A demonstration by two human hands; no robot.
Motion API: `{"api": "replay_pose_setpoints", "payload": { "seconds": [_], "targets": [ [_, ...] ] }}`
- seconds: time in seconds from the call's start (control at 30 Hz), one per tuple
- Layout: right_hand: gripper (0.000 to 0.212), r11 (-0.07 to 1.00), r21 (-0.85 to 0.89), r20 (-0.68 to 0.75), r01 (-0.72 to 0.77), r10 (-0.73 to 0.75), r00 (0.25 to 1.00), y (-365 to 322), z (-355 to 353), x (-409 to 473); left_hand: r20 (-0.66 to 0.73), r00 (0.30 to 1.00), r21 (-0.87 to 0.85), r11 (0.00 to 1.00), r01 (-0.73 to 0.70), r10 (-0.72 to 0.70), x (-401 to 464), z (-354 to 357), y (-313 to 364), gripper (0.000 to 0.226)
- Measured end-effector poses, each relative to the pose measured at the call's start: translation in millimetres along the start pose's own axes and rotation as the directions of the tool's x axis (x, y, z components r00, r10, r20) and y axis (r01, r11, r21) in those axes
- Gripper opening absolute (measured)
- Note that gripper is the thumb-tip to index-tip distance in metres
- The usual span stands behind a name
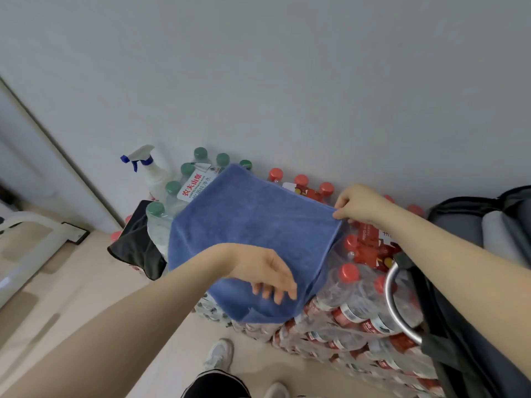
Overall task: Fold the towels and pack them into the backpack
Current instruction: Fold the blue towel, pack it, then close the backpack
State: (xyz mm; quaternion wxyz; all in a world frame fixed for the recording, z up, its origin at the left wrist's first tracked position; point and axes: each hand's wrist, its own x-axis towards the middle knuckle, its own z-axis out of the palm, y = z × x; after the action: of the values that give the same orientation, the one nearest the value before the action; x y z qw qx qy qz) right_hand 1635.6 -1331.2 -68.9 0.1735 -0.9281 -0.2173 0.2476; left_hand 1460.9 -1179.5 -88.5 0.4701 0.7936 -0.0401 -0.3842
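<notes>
We see a blue square terry-cloth towel [247, 225] spread over shrink-wrapped packs of clear water bottles with red caps [359, 305] (green-capped bottles [172, 188] stand behind). The right hand [357, 203] pinches the towel's right corner. The left hand [265, 275] lies on its near part, fingers loose and holding nothing. A dark grey fabric backpack [488, 225] stands open at right.

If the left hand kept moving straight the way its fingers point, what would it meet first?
Probably the blue towel: the left hand hovers over its near part, fingers angled down towards it, though depth is unclear.
</notes>
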Motion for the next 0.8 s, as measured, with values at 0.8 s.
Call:
{"api": "replay_pose_setpoints", "payload": {
  "seconds": [0.8],
  "targets": [
    [0.027, 0.933, 0.343, -0.114, 0.111, -0.076, 0.991, -16, 23, -29, -0.130, 0.923, 0.526, 0.814, -0.246, 0.363, 90, -105, 24, 0.032]
  ]
}}
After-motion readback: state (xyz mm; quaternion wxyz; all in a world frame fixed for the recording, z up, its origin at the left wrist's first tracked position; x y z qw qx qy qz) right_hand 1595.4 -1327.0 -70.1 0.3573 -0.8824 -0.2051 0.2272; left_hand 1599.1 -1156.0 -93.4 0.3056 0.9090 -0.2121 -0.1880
